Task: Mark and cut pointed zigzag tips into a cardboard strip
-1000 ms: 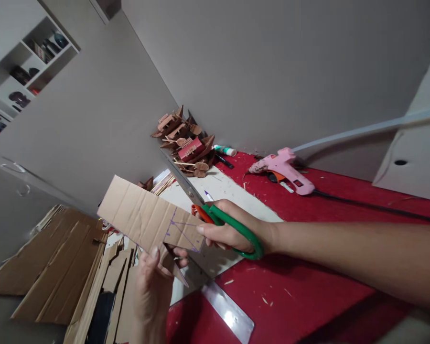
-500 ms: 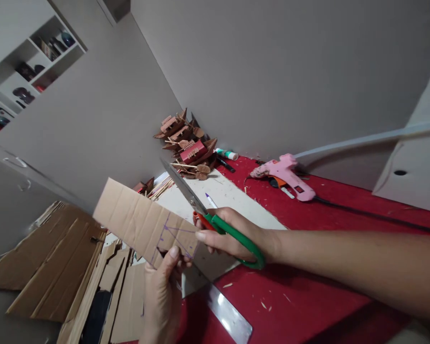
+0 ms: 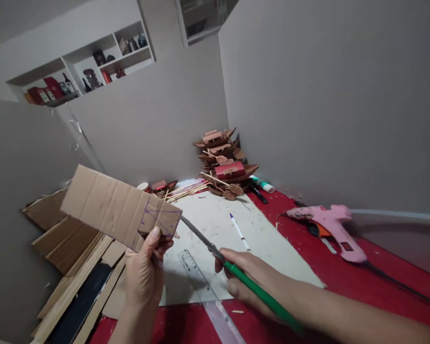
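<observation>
1. The left hand point(image 3: 141, 277) is closed on the strip point(image 3: 111, 205) of cardboard. Its thumb lies on the near face and its fingers are behind, pinching the right end.
2. The strip is held in the air, up and to the left of the ruler point(image 3: 197, 277). It has purple lines drawn at the pinched end.
3. The right hand point(image 3: 254, 282) is wrapped round the green handles of the scissors point(image 3: 215, 251), just right of the ruler.
4. The blades cross above the ruler's far end (seen edge-on, so I cannot tell how far they gape). Their tip meets the strip's right edge.
5. The ruler lies on a pale mat point(image 3: 279, 258) on the red desk point(image 3: 344, 291), its near end running past the mat onto the red.
6. A pen point(image 3: 239, 231) lies on the mat just right of the ruler.
7. A pink glue gun point(image 3: 329, 229) rests on the desk well to the ruler's right.
8. Model boats point(image 3: 224, 160) are piled far beyond the ruler in the wall corner.
9. Cardboard scraps point(image 3: 68, 243) lie to the ruler's left.
</observation>
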A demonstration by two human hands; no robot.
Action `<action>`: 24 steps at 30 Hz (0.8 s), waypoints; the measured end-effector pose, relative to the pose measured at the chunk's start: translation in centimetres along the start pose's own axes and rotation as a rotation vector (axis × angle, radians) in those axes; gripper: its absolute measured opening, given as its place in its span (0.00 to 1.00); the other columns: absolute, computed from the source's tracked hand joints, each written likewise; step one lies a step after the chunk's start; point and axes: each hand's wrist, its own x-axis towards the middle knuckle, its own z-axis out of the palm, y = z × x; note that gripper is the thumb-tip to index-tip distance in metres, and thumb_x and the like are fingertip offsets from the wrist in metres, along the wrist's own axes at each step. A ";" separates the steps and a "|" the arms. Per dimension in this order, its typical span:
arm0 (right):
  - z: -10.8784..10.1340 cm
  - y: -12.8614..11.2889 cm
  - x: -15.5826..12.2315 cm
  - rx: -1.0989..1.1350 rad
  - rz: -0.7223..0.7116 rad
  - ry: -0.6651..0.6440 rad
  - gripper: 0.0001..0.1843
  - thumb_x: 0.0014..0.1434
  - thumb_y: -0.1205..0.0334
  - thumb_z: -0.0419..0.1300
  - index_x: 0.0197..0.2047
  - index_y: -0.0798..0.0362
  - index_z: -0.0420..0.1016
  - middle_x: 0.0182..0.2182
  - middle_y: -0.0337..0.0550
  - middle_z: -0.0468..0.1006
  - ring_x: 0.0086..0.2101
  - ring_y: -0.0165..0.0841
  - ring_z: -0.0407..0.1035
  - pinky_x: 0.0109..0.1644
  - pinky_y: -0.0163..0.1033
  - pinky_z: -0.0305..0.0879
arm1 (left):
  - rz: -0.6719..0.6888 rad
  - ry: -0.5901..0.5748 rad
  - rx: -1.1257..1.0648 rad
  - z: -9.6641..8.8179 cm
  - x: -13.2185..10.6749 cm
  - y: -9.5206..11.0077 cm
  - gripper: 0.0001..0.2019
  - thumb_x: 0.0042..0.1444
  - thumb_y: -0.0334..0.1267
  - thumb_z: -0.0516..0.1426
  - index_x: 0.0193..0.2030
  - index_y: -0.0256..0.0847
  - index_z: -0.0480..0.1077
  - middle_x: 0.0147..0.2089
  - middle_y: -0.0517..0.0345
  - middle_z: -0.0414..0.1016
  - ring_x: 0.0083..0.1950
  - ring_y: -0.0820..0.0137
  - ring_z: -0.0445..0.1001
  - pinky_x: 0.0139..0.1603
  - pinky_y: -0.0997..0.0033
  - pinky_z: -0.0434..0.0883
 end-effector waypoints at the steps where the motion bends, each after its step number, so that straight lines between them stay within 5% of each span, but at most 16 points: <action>1: 0.1 0.1 -0.1 -0.035 -0.002 -0.015 0.31 0.60 0.31 0.45 0.37 0.53 0.63 0.28 0.41 0.69 0.28 0.32 0.61 0.32 0.37 0.58 | 0.001 -0.006 -0.004 0.0 -0.1 -0.1 0.14 0.36 0.35 0.72 0.30 0.36 0.75 0.27 0.59 0.80 0.25 0.73 0.77 0.27 0.78 0.75; 10: 0.8 0.4 -0.5 -0.024 0.025 -0.089 0.19 0.59 0.43 0.55 0.39 0.51 0.63 0.29 0.38 0.70 0.27 0.31 0.60 0.31 0.34 0.56 | -0.029 -0.045 -0.002 0.5 -1.2 -0.9 0.11 0.39 0.34 0.71 0.30 0.36 0.78 0.25 0.58 0.79 0.23 0.72 0.76 0.25 0.76 0.76; 24: 0.8 0.3 -0.4 -0.011 0.039 -0.131 0.31 0.59 0.30 0.46 0.39 0.53 0.64 0.29 0.41 0.68 0.28 0.32 0.59 0.32 0.36 0.58 | -0.037 -0.078 0.066 0.5 -1.8 -2.2 0.11 0.45 0.37 0.69 0.35 0.37 0.78 0.31 0.57 0.81 0.27 0.72 0.77 0.30 0.73 0.76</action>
